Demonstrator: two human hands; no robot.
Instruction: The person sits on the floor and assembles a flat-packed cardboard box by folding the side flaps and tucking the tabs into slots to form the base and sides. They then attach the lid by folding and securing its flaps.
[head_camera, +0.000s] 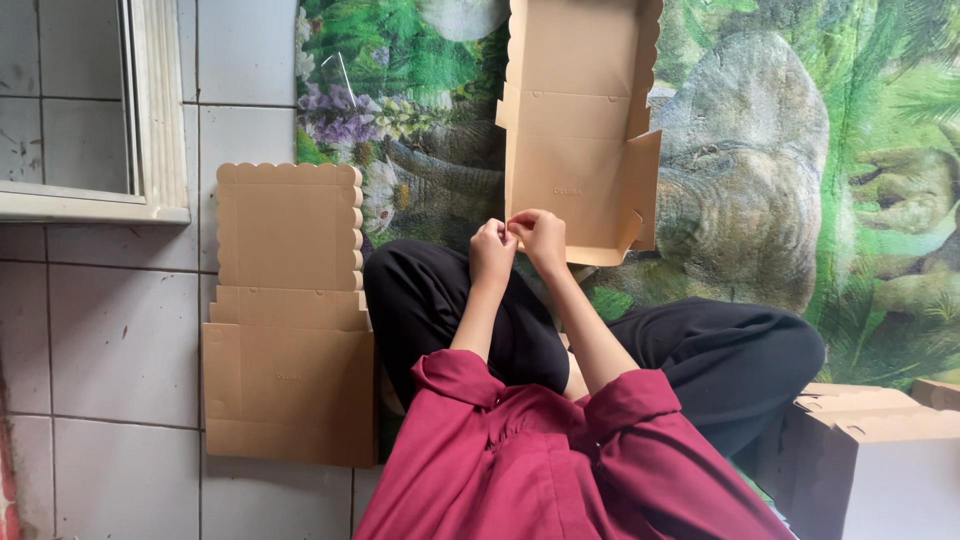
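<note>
We pinch the brown scalloped cardboard box blank (575, 150) at its near corner, left hand (492, 252) and right hand (540, 236) both closed on the flap; crease it squarely, fingertips tight.

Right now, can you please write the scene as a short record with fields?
Left hand: left hand pinches the near corner of the cardboard box
Right hand: right hand pinches the same corner
Box state: half folded, side flaps raised
Beside the person: flat cardboard sheets with a scalloped edge, on the tiled floor
Under the box: picture mat, green
Near right: folded boxes
</note>
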